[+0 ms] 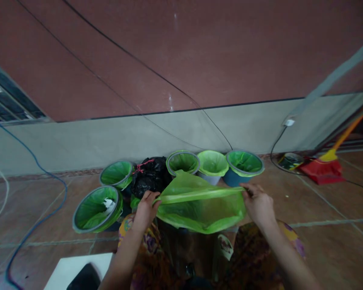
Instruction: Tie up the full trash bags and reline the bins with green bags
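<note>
Filling 12 o'clock, a red-and-grey wall (pixel 181 60) backs the scene, and below it spreads a tiled floor (pixel 326 209). At the clock's centre, over the person's knees, the green bag (pixel 196 196) hangs between both hands, its upper edge drawn nearly straight while the near lip sags, leaving the mouth gaping. Around it stand buckets lined in the same green: a blue bucket (pixel 234 178) at 2 o'clock, a whitish bucket (pixel 210 178) just past 12, another bucket (pixel 183 161) at 11, the back left bucket (pixel 116 173) at 10 and the front left bucket (pixel 86 205) at 9. Three sit in a row along the wall, probably to save floor space, and their liners fold over the rims, likely so the plastic does not slip inside. At 10 o'clock slumps a black bag (pixel 151 173), its neck bound with pink string (pixel 143 164), presumably to keep it shut. A red dustpan (pixel 323 171) rests just before 3. The left hand (pixel 147 207), at 9 o'clock, pinches one corner of the green bag, thumb and fingers closed; the right hand (pixel 258 203), at 3, grips the opposite corner just as tightly. Such a wide hold seems to keep that edge taut. Smallest, a white scrap (pixel 109 204) lies inside the front left bucket.
</note>
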`<action>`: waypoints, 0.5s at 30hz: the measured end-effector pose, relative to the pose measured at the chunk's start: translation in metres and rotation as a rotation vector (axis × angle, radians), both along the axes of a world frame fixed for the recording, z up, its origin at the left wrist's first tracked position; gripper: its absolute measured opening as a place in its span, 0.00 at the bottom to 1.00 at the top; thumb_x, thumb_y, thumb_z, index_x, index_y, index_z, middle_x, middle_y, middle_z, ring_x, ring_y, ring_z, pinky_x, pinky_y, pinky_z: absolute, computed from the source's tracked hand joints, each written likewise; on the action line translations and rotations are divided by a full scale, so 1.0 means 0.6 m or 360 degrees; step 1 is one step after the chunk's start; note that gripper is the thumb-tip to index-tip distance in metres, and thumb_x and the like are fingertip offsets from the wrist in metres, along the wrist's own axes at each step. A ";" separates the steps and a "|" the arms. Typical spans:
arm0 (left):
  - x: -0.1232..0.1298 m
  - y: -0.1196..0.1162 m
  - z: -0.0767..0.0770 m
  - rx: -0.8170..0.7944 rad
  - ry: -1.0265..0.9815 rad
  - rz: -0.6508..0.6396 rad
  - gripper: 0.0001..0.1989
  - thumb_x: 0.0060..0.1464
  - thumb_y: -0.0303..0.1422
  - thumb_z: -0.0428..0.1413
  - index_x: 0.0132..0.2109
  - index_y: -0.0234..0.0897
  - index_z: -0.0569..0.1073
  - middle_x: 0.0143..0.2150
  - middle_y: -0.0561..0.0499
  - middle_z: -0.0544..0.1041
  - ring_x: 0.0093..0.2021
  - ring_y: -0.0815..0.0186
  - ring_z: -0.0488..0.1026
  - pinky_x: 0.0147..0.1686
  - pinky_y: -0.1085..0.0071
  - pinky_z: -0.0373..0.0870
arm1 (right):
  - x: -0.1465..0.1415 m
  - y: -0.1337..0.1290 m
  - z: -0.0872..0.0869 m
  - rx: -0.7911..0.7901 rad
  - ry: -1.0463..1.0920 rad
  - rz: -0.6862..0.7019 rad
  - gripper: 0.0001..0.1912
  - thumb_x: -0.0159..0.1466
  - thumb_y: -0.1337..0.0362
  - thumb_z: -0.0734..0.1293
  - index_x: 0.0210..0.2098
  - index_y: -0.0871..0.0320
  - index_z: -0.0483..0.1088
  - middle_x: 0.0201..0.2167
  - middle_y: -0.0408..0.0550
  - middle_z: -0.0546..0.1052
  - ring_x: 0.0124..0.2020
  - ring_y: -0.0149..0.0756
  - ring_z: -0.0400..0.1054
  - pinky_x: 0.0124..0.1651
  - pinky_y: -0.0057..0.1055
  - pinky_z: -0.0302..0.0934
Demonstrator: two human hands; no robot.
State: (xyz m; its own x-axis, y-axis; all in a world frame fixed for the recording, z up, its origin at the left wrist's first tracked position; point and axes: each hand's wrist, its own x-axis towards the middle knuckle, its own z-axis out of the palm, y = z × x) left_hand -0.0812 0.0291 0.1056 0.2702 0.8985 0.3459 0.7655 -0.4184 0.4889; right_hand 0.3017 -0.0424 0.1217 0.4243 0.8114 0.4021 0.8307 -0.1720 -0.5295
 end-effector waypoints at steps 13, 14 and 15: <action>0.024 -0.007 0.041 0.0394 -0.0120 0.0346 0.03 0.55 0.28 0.49 0.36 0.40 0.68 0.35 0.50 0.71 0.39 0.65 0.70 0.43 0.70 0.67 | -0.026 -0.028 0.104 0.0574 -0.0129 -0.0195 0.19 0.61 0.65 0.59 0.50 0.58 0.72 0.50 0.57 0.71 0.53 0.45 0.66 0.56 0.41 0.61; 0.025 -0.006 0.037 0.0425 -0.0157 0.0462 0.03 0.55 0.29 0.49 0.36 0.40 0.67 0.35 0.50 0.70 0.40 0.64 0.70 0.43 0.70 0.67 | -0.033 -0.032 0.090 0.0486 -0.0172 -0.0176 0.21 0.61 0.66 0.59 0.52 0.59 0.70 0.51 0.59 0.71 0.54 0.46 0.66 0.56 0.41 0.61; 0.026 -0.006 0.030 0.0417 -0.0175 0.0565 0.02 0.55 0.29 0.49 0.36 0.40 0.66 0.35 0.50 0.70 0.40 0.64 0.70 0.42 0.69 0.67 | -0.038 -0.035 0.070 0.0316 -0.0201 -0.0135 0.21 0.60 0.66 0.59 0.52 0.61 0.70 0.50 0.60 0.72 0.52 0.47 0.67 0.54 0.41 0.63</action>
